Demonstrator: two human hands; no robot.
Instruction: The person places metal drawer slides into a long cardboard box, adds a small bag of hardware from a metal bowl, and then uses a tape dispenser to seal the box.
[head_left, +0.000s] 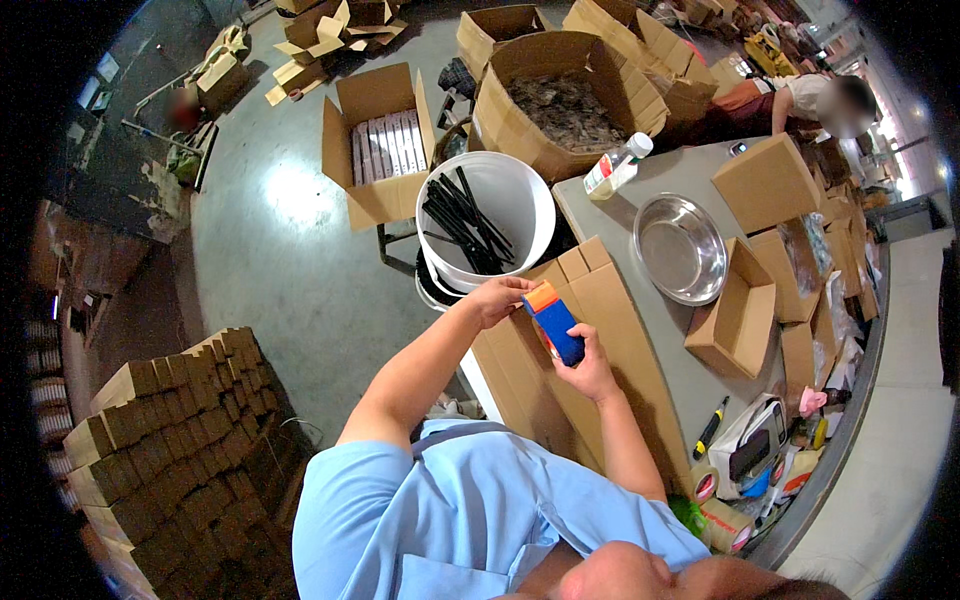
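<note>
A small blue box with an orange end (559, 330) is held up over the flattened cardboard. My right hand (588, 368) grips its blue lower part, thumb along the side. At the orange end, the fingers of my left hand (500, 300) are pinched together against the edge; what exactly they grasp there is too small to make out. Beneath both hands lies a flat sheet of cardboard (610, 340) on the grey table. Just beyond my left hand stands a white bucket (537, 215) with several thin black strips (465, 225) in it.
On the table are a steel bowl (681, 248), a clear bottle (618, 168), an open small carton (740, 310) and a yellow-black cutter (711, 428). A carton of packed boxes (385, 195) stands on the floor. Stacked cardboard (190, 430) is at left; another person (800, 105) is far right.
</note>
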